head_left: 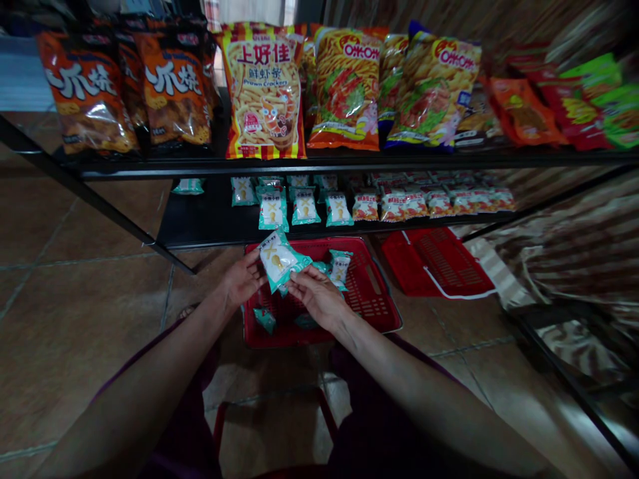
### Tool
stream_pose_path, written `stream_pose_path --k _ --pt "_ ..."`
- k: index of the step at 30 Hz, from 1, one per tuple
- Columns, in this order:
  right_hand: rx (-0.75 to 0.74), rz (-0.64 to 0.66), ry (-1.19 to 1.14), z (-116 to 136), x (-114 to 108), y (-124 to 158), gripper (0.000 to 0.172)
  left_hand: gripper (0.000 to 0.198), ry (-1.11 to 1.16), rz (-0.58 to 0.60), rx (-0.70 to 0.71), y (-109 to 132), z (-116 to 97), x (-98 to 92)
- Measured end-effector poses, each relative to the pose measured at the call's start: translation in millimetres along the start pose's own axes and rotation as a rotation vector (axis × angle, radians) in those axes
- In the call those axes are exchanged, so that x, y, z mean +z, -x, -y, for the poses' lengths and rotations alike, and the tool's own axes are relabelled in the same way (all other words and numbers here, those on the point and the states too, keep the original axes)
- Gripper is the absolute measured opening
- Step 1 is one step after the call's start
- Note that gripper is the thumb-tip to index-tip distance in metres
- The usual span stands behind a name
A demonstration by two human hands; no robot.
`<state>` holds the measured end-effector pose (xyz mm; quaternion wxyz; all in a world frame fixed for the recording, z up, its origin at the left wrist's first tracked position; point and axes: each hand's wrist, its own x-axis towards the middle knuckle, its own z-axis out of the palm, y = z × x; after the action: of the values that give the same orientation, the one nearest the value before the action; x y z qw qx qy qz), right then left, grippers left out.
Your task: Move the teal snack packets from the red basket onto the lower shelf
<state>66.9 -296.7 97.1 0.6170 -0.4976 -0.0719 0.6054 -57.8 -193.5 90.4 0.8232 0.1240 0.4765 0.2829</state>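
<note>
Teal and white, a small snack packet (276, 258) is pinched at its lower right corner between the thumb and fingers of the right hand (318, 293). The left hand (244, 276) is at the packet's left edge, its fingers loosely spread; whether they grip or only touch it, I cannot tell. The packet is tilted above the back left part of a red plastic basket (279, 337) on the tiled floor (100, 266). Inside that basket are more teal packets: one (341, 269) near the back, one (264, 320) toward the front left, and others partly hidden by the right hand and arm. To the right, a second red basket (442, 259) with a white handle is near the striped cloth (564, 246). Behind the baskets, a black lower shelf (214, 226) bears teal and white packets on the left and middle, with red and white packets (439, 201) on the right. Bigger snack bags (264, 93) stand along the upper shelf (200, 169), with smaller red, orange and green bags (526, 110) at its right end.
</note>
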Motion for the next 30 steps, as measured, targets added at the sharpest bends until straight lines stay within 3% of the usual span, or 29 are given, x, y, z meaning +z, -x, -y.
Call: stream_pose_path --k 3,7,16,21,26,30 --pt "-0.084 -0.011 0.134 -2.6 -0.6 0.2 0.029 0.011 -0.006 0.022 0.04 2.2 -0.4 2.7" --pt "-0.319 -0.036 0.41 -3.9 1.8 1.9 0.021 0.009 -0.02 0.045 0.11 6.7 -3.4 4.4" --pt "-0.643 0.052 0.816 -1.9 -10.3 -10.2 0.005 0.014 -0.022 0.151 0.173 11.3 -14.7 -0.3" --pt "-0.808 0.082 1.049 0.9 -15.5 -9.3 0.009 0.023 -0.059 0.174 0.214 12.4 -16.4 0.8" --pt "-0.906 0.121 1.328 5.0 -15.1 -2.5 0.017 0.024 -0.084 0.174 0.258 8.1 -16.2 -1.0" --pt "-0.903 0.13 1.368 6.2 -15.7 -2.8 0.017 0.023 -0.093 0.112 0.338 2.7 -15.5 -4.0"
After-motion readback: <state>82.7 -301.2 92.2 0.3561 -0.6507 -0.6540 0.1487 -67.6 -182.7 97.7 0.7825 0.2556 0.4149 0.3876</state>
